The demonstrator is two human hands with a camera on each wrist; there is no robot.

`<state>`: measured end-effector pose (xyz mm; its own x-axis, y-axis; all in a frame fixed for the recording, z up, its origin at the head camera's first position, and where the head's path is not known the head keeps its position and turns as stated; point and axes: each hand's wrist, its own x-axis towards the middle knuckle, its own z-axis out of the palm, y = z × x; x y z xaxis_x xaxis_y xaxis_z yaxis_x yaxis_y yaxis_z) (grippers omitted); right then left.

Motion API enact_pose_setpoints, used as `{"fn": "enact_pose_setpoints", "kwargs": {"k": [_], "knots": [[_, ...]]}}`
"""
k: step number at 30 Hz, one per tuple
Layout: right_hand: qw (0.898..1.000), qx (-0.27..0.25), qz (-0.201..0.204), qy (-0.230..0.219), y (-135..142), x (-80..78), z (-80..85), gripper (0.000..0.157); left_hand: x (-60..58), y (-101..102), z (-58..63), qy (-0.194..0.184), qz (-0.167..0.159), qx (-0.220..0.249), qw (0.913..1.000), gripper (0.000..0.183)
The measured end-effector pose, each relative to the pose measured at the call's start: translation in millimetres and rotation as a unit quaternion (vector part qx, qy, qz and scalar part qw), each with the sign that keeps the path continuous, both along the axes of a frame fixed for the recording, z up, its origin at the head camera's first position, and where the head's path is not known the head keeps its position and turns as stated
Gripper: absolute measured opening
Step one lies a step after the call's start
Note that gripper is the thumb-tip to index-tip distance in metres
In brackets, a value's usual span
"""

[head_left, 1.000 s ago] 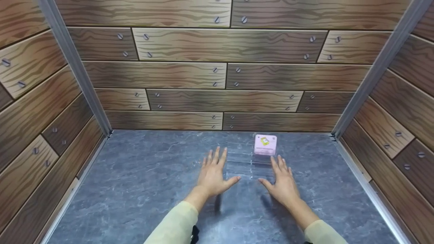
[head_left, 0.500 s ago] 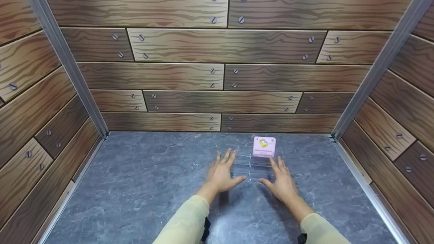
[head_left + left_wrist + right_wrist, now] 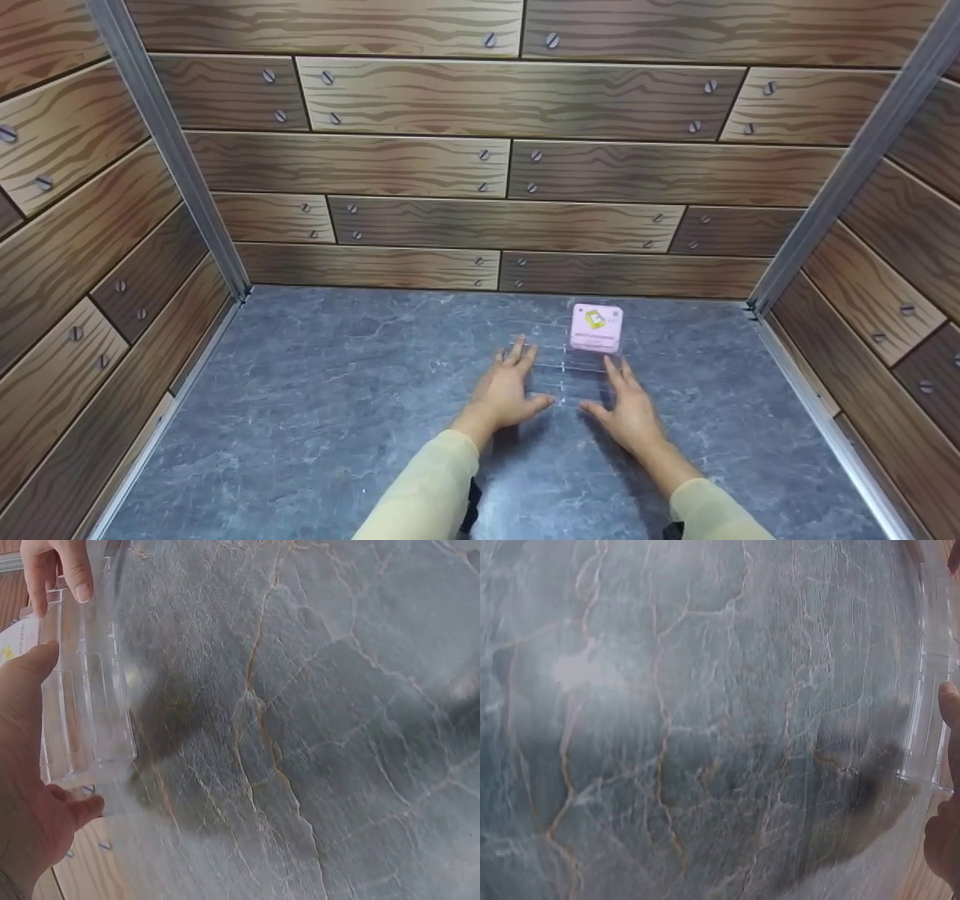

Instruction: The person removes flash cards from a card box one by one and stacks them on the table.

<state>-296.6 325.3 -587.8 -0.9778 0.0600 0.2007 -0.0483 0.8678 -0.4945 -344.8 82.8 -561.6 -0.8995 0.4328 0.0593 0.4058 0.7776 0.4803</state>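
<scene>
A clear plastic box [image 3: 564, 379] with several long compartments lies on the grey marbled surface; its thin walls are hard to make out in the head view. A pink square label [image 3: 596, 328] with a yellow picture sits at its back right. My left hand [image 3: 506, 391] is at the box's left side, fingers extended and thumb apart. In the left wrist view its thumb lies over the edge of the box [image 3: 86, 709]. My right hand [image 3: 634, 412] is at the right side with its fingers reaching forward. The right wrist view shows only part of that hand, by the box [image 3: 930, 724].
A wood-patterned back wall [image 3: 420, 169] stands behind the surface. Side walls with the same plank print rise at left and right, joined by grey metal posts [image 3: 184, 165]. The marbled surface [image 3: 300, 405] extends around the box.
My left hand has moved right, to the left side of the box, and its fingers look less spread. My right hand has hardly moved relative to the box. The head view has shifted slightly.
</scene>
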Motion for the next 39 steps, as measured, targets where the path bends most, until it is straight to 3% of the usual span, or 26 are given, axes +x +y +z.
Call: {"fn": "enact_pose_setpoints", "kwargs": {"k": [8, 18, 25, 39], "knots": [[1.000, -0.013, -0.002, -0.010, -2.7, -1.0, -1.3, 0.099, 3.4, -1.2, -5.1, 0.012, -0.017, -0.002, 0.9998, 0.091], [1.000, -0.001, 0.000, 0.001, -5.4, 3.9, -5.7, 0.098, 7.6, 1.9, -13.3, 0.079, -0.017, -0.128, 0.9885, 0.095], [0.999, 0.017, -0.001, 0.040, -6.7, 5.3, -8.4, 0.089, 10.3, 0.1, -12.5, 0.078, -0.017, -0.122, 0.9894, 0.092], [0.998, 0.015, 0.007, 0.060, -18.4, 11.6, -5.8, 0.082, 18.1, -11.9, -14.0, 0.083, -0.015, -0.116, 0.9897, 0.092]]}}
